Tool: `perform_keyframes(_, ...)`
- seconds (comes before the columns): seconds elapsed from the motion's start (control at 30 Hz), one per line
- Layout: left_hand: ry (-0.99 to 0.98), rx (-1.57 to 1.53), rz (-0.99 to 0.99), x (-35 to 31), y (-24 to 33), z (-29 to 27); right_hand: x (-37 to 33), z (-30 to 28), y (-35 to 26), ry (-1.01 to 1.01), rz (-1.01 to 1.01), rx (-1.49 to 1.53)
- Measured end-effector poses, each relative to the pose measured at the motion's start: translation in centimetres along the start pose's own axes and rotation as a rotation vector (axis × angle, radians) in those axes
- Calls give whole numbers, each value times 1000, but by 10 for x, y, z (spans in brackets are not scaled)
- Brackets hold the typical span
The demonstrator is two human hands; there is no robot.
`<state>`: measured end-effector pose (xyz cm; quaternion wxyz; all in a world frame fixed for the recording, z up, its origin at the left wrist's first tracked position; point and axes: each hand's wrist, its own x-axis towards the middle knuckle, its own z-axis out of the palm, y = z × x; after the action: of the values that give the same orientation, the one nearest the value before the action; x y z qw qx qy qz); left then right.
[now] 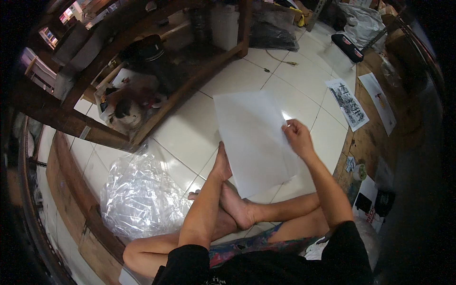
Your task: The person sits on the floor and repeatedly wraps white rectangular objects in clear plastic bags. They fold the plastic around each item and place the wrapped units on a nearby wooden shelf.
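Note:
A large white sheet [254, 142], smooth and slightly translucent, is held up over my crossed legs; whether it is paper or plastic film I cannot tell. Along its left edge, my left hand [222, 164] grips it with the thumb showing and the other fingers hidden behind. My right hand [299, 137] is closed in a pinch at the right edge, fingers curled. Crumpled clear plastic wrap [142, 194] lies on the floor to the left of my legs.
Left and ahead stands a wooden shelf [190, 99] loaded with various items. Two printed sheets [348, 104] [378, 102] lie on a wooden board [368, 147] at the right. Near them are a tape roll [359, 172] and a dark pouch [348, 47]. A cable [280, 59] crosses the tiles.

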<state>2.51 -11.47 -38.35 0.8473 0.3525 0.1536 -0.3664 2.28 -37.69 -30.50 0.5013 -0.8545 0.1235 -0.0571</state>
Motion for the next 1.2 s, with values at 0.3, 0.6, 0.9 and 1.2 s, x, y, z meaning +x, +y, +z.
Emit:
perform_keyframes(0.3, 87, 4, -25, 0, -3, -9, -27, 54, 32, 31, -64, -303)
perform_keyframes(0.6, 274, 306, 8, 11, -23, -20, -41, 49, 30, 230, -222, -684)
perform_keyframes(0.9, 422, 638, 161, 22, -33, -35, 0, 33, 74, -269, 346, -179)
perform_keyframes(1.2, 378, 452, 33, -1, -17, -4, 3, 43, 71, -286, 348, -178)
